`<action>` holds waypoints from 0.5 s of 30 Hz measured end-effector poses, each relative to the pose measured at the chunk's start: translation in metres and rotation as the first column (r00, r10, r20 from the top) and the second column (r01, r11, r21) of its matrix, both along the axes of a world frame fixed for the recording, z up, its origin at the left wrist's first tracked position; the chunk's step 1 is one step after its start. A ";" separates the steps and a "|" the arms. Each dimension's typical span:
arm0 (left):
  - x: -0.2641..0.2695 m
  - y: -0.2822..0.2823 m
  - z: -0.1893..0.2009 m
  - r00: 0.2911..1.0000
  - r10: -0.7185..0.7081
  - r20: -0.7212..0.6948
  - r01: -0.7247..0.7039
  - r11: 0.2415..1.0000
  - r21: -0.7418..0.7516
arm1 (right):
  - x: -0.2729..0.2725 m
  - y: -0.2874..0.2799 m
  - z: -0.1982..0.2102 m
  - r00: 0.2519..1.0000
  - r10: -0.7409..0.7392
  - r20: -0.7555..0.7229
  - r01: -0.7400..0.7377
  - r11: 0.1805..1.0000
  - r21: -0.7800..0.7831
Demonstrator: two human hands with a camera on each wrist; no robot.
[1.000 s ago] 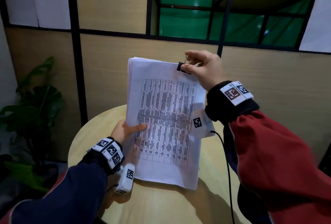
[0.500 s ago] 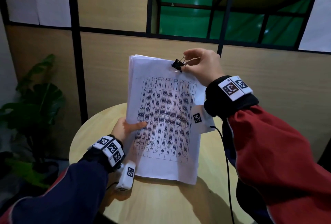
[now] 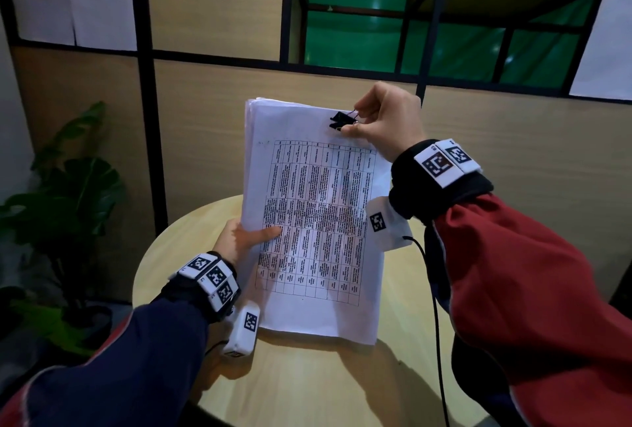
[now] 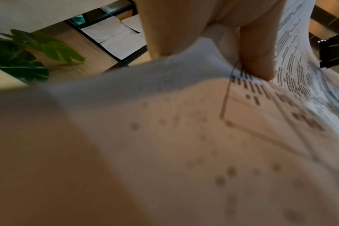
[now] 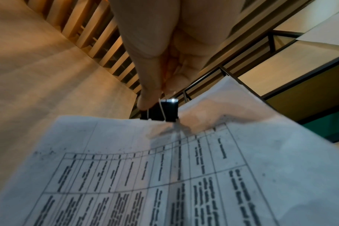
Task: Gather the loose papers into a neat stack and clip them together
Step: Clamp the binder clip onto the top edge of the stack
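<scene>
A stack of white papers point(image 3: 313, 218) with a printed table on the top sheet stands tilted above the round table. My left hand point(image 3: 239, 238) grips its lower left edge, thumb across the front; in the left wrist view the thumb point(image 4: 257, 50) presses on the papers point(image 4: 184, 122). My right hand point(image 3: 383, 120) pinches the wire handles of a black binder clip point(image 3: 340, 121) at the stack's top right corner. In the right wrist view the binder clip point(image 5: 161, 112) sits at the top edge of the papers point(image 5: 164, 175). Whether its jaws bite the sheets I cannot tell.
The round wooden table point(image 3: 307, 385) lies below the papers. A wood-panel partition point(image 3: 212, 139) with black frames stands behind it, with green glass higher up. A leafy plant point(image 3: 68, 194) stands at the left. A black cable point(image 3: 437, 324) hangs from my right wrist.
The binder clip came off the top edge, turned on its side and now sits by the top right corner with its mouth toward the sheets. The stack and my left hand hardly moved.
</scene>
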State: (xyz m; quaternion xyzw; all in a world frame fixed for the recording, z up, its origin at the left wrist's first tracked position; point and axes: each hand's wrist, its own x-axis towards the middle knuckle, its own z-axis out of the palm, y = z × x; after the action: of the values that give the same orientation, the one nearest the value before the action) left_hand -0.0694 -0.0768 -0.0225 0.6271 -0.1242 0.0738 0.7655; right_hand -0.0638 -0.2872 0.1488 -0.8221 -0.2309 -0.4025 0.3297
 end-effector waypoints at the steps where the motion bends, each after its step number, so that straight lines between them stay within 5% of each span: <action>1: 0.000 0.000 -0.001 1.000 -0.002 0.003 0.002 1.000 -0.012 | 0.001 0.001 0.000 0.998 -0.027 0.058 0.028 1.000 -0.008; 7: 0.001 0.000 -0.001 0.998 0.060 -0.016 -0.059 0.997 0.045 | 0.006 0.010 -0.006 0.944 -0.125 0.305 0.139 0.990 -0.025; 15: 0.013 0.005 -0.008 0.941 0.336 0.029 -0.335 0.920 0.202 | -0.005 0.001 0.012 0.988 -0.034 0.148 0.043 0.998 -0.052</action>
State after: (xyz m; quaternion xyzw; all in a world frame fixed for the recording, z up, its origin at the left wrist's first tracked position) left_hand -0.0566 -0.0713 -0.0309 0.7146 -0.0196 0.1887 0.6733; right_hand -0.0689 -0.2862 0.1603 -0.8033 -0.2498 -0.4619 0.2810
